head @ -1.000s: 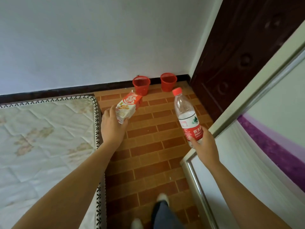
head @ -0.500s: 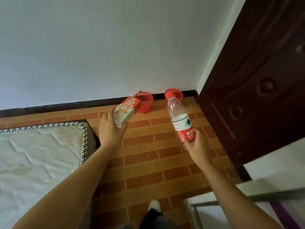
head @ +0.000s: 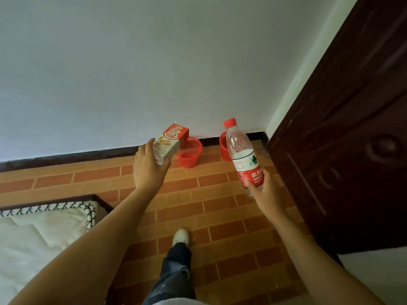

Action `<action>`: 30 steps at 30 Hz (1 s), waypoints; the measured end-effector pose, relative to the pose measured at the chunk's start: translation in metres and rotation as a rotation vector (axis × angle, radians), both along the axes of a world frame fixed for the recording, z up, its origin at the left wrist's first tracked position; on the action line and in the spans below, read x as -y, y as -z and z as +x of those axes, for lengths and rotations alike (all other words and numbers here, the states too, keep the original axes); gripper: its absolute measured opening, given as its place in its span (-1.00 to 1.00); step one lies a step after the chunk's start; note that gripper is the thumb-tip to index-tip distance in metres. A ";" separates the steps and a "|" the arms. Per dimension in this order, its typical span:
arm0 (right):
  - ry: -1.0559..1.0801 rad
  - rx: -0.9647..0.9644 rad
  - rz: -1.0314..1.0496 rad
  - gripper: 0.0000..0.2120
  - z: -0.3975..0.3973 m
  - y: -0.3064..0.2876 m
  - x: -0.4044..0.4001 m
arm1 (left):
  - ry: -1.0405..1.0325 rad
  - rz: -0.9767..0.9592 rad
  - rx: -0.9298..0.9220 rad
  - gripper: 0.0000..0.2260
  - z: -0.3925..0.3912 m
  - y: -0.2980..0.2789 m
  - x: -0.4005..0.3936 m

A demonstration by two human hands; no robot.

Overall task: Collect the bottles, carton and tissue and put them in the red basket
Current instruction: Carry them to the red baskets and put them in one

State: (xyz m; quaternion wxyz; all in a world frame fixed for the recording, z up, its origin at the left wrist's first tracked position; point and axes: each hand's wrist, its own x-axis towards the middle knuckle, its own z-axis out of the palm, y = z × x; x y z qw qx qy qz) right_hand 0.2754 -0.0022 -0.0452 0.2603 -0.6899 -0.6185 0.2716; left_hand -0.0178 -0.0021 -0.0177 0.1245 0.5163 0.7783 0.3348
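My left hand [head: 148, 166] grips a red and white carton [head: 169, 142], held out in front of me. A clear plastic bottle [head: 242, 154] with a red cap and red label stands upright in my right hand [head: 267, 192]. Two red baskets stand on the brick floor against the white wall. The left red basket [head: 189, 155] shows just past the carton, and the right red basket [head: 224, 146] is mostly hidden behind the bottle. No tissue is in view.
A dark wooden door [head: 343, 137] fills the right side. A white mattress [head: 44, 234] with a patterned border lies at the lower left. My leg and white shoe [head: 180, 236] are on the brick floor [head: 220, 216] between them.
I have walked closer to the baskets, with the carton and the bottle carried forward. The mattress has slid down to the lower left and the door has grown larger on the right.
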 end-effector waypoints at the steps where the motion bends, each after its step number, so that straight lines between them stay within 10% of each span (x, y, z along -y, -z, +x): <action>1: 0.003 -0.001 -0.005 -0.41 -0.006 0.001 -0.019 | 0.007 0.002 0.004 -0.40 -0.006 0.001 -0.021; 30: -0.198 0.128 -0.088 -0.40 -0.011 0.014 -0.426 | -0.112 -0.103 0.026 -0.43 -0.005 0.033 -0.391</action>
